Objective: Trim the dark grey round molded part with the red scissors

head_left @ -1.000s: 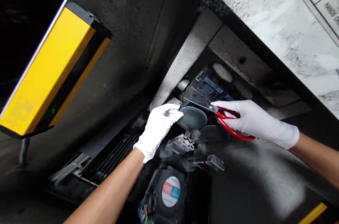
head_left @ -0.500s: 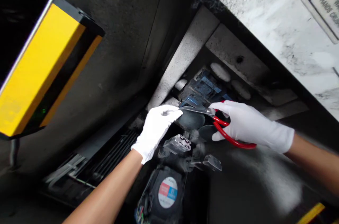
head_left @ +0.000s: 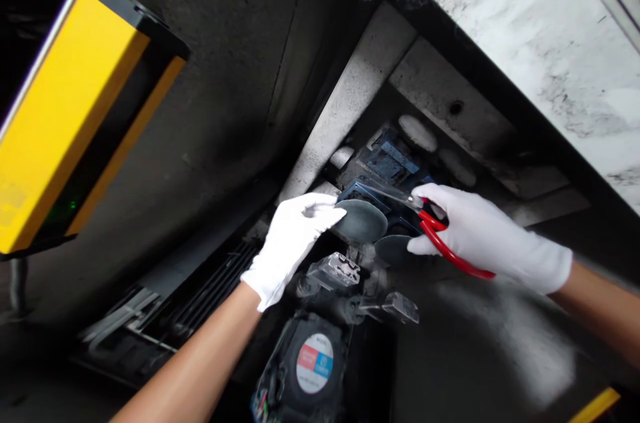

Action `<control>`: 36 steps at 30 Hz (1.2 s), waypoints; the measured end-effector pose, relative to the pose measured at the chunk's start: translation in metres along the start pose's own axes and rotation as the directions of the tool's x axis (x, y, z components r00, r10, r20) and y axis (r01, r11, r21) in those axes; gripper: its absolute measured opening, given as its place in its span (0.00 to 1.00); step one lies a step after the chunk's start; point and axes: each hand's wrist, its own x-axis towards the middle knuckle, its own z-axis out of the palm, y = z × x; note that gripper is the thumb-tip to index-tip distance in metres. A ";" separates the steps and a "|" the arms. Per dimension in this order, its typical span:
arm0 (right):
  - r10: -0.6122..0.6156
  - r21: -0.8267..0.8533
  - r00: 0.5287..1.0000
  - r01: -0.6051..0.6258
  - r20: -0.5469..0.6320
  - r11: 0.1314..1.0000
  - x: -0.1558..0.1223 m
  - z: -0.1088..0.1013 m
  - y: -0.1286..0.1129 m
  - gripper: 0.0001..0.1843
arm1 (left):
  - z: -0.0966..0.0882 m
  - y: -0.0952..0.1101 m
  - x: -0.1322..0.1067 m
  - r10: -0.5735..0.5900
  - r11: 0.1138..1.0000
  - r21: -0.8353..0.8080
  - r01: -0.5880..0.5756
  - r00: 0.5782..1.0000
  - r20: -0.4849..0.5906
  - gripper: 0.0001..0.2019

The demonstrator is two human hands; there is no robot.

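1. A white-gloved left hand [head_left: 290, 246] reached in from the lower left beneath a soot-streaked overhead structure, its fingers [head_left: 325, 207] held straight and close together, the tips touching the edge of a dark grey oval pad [head_left: 361, 221].
2. A white-gloved right hand [head_left: 485, 239] came in from the right, its fingers curled firmly around red-handled steel scissors [head_left: 445, 243].
3. The narrow steel blades of the scissors [head_left: 390, 195] pointed left, lying across the top of the dark grey oval pad; whether they were touching it could not be told.
4. A second dark oval pad [head_left: 395, 249] sat just below the scissors, beside the first, while blue angular parts [head_left: 390, 163] and pale oval pads [head_left: 417, 133] lay behind them.
5. Clear plastic fittings [head_left: 333, 273] stood below the left hand, above a black motor [head_left: 314, 363] bearing a round red, white and blue label.
6. A yellow-and-black sensor housing [head_left: 65, 116] with a small green light was mounted at the upper left, with a black slatted grille [head_left: 210, 293] low on the left and a scuffed white panel [head_left: 520, 43] at the upper right.
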 end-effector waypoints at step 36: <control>-0.344 -0.622 0.924 0.172 -0.167 0.764 -0.011 0.007 -0.007 0.29 | -0.003 -0.002 -0.003 -0.031 0.981 -0.187 0.049 0.995 0.095 0.14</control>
